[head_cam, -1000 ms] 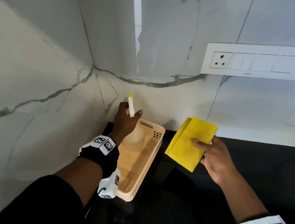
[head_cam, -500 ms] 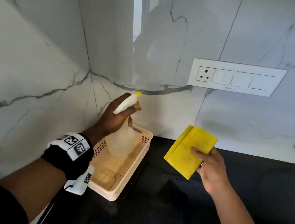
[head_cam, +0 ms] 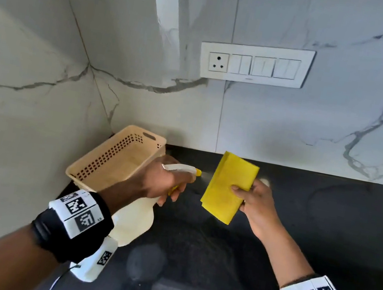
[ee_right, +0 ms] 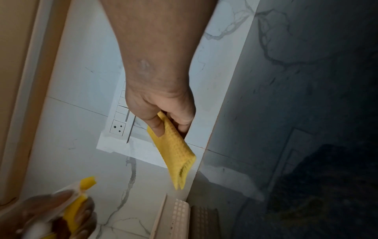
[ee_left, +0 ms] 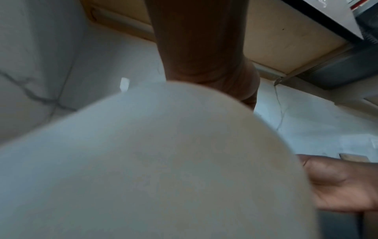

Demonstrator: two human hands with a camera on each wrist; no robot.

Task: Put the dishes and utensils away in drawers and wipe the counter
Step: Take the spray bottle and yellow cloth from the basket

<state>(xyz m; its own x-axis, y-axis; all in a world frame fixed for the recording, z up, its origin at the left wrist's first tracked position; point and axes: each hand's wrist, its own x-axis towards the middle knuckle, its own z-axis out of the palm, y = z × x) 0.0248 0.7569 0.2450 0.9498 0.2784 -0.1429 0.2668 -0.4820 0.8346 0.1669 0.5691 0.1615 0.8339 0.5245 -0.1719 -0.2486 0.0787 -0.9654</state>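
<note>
My left grip [head_cam: 160,183] is wrapped around a spray bottle [head_cam: 133,219] at lower centre, its nozzle aimed at the yellow cloth [head_cam: 226,189] my right grip [head_cam: 255,204] pinches just beside it. Behind, a basket [head_cam: 94,166] sits on the black tabletop [head_cam: 325,219] in the corner.

We see basket [head_cam: 116,157] on counter [head_cam: 325,219], far left corner where walls meet. Left hand [head_cam: 155,182] near-right of basket, gripping spray bottle [head_cam: 133,219], nozzle pointing right. Cloth [head_cam: 226,189] just right of nozzle, pinched in right hand [head_cam: 256,205]. Switch panel [head_cam: 256,64] on far wall above cloth.
</note>
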